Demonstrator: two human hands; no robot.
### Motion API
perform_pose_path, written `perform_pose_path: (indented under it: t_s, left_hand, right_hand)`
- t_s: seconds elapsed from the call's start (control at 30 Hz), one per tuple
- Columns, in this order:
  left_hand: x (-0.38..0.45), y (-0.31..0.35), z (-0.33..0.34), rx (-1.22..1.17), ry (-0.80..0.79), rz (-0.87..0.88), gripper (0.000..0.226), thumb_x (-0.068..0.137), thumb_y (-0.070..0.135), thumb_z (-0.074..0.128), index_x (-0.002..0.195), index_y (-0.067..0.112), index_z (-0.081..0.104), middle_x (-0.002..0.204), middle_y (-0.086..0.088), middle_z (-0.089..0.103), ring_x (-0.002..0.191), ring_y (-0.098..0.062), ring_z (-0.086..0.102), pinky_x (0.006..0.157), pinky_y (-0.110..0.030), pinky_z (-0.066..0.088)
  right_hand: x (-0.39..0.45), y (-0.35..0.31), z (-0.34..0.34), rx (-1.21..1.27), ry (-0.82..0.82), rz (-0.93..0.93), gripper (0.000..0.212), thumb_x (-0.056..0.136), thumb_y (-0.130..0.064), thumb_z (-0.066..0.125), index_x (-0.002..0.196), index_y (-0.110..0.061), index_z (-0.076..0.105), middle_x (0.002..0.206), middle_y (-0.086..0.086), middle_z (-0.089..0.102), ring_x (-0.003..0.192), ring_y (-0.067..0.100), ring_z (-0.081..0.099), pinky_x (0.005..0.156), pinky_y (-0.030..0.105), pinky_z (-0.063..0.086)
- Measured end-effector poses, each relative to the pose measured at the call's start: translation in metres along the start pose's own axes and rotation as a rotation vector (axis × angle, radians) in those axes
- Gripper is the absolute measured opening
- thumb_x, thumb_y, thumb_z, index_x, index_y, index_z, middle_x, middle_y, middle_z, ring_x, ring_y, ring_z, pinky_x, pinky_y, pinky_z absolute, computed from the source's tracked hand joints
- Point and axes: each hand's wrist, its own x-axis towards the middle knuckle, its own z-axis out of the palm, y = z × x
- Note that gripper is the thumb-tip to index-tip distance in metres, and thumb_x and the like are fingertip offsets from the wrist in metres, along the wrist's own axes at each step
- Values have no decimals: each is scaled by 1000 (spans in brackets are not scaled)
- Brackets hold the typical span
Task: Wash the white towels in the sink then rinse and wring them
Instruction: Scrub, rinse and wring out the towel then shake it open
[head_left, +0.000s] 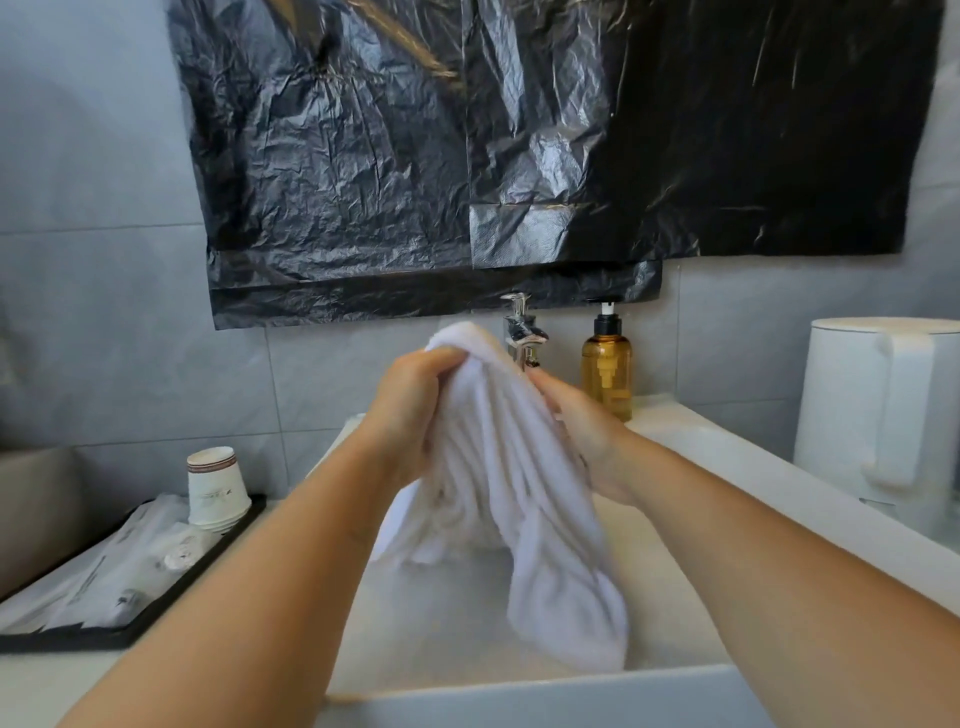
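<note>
towel (498, 467): soft terry cloth | faucet (522, 332): shiny metal | wall sheet (467, 156): crinkled glossy plastic

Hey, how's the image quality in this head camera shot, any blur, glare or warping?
Head view: the lower end of the white towel is motion-blurred; glare streaks the black plastic sheet on the wall; the sink rim looks washed out; wide-angle distortion bows the kettle at the right edge.

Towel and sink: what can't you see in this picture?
Head view:
- The right hand's fingers: hidden behind the white towel.
- The faucet spout: the towel covers it, so running water cannot be told.
- The sink drain: hidden by the towel and foam.
- The print on the paper cups: too small.
- The white kettle: cut off by the right edge.
</note>
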Motion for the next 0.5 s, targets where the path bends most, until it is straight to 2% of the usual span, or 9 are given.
perform_pose_path:
  t_s: [0.07,0.13,0.2,0.27,0.33,0.37,0.43,0.47,0.5]
  left_hand:
    - [-2,5,1,-75,13,-17,33,85,28,57,102,3,71,99,-18,73,93,-32,70,92,-45,53]
    - [-4,7,-1,-87,102,-38,29,82,29,61,97,6,72,94,-14,74,87,-30,71,87,-42,54]
    - [-2,5,-3,-45,213,-33,17,85,24,61,86,11,71,86,-12,72,79,-28,70,77,-37,54]
    - [0,3,-3,8,234,-35,17,88,24,60,84,11,71,89,-12,74,80,-28,69,74,-37,53]
    - [0,-1,-2,170,145,-60,24,91,35,61,89,14,73,97,-8,76,80,-21,69,73,-32,52]
    - [-1,-4,-1,284,70,-109,31,92,43,60,93,16,74,98,-5,77,80,-17,70,74,-29,54]
    - [-5,-11,2,412,-98,-258,38,93,53,55,95,19,73,88,3,77,75,-7,71,73,-23,57]
    - [-6,-14,2,419,-172,-327,38,95,53,53,95,20,73,82,5,77,73,-5,71,73,-21,57]
    - [-5,-15,2,414,-213,-370,40,95,53,52,100,20,74,85,4,77,80,-8,72,78,-25,57]
  right_hand:
    - [1,2,14,36,-173,-61,49,97,-55,42,107,-19,74,109,6,73,105,20,67,99,37,47]
    - [-1,1,27,79,-192,-81,57,91,-59,50,115,-11,70,111,5,72,108,21,66,98,37,47]
    - [1,-3,33,-97,-45,-182,50,91,-49,60,95,0,68,89,2,64,85,16,60,76,29,42]
    - [5,-12,36,-222,164,-362,35,94,-36,61,71,-11,52,67,2,44,65,12,42,60,25,29]
    - [12,-24,39,-140,378,-496,39,96,-31,58,64,-17,41,57,-4,35,53,7,32,46,22,25]
    - [17,-29,39,-69,474,-518,36,96,-31,57,65,-17,45,57,-5,38,53,8,34,42,18,26]
    - [27,-27,41,-23,623,-543,27,98,-30,54,76,-15,56,64,-4,49,60,10,45,43,10,31]
    - [32,-20,42,-76,674,-523,26,99,-32,52,81,-14,59,68,-3,52,66,14,50,48,11,35]
    - [38,-11,41,-180,698,-482,30,100,-35,47,85,-13,61,74,1,56,74,20,53,57,18,39]
